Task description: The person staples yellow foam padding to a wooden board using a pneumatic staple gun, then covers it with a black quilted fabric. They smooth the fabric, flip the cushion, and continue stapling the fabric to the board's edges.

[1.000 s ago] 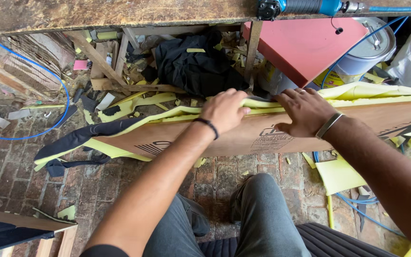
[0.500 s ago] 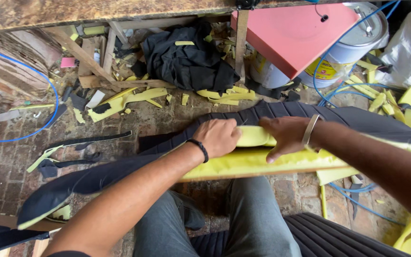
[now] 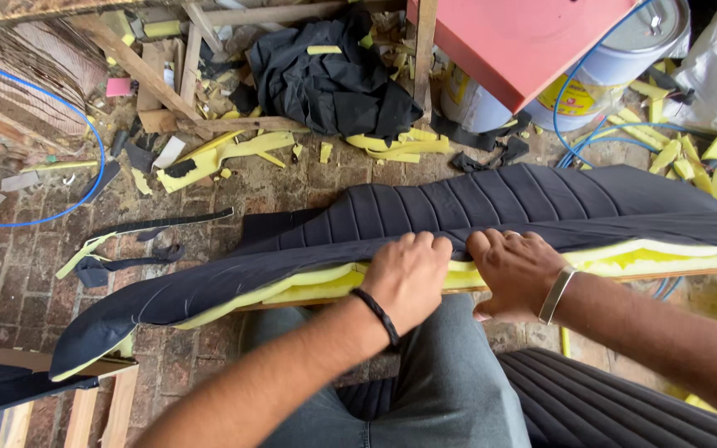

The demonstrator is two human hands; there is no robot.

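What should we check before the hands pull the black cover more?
1. Left hand grips the black quilted cover at its edge: ok.
2. Right hand grips the same edge beside it: ok.
3. Yellow foam hidden under the cover: not ok, it shows along the near edge.
4. Panel resting across the person's lap: ok.
5. Cover's far side lying smooth: ok.
6. Cover fastened underneath: cannot tell.

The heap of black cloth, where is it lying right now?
In the head view the heap of black cloth lies on the brick floor at top centre, left of the red board, beyond the dark quilted cover.
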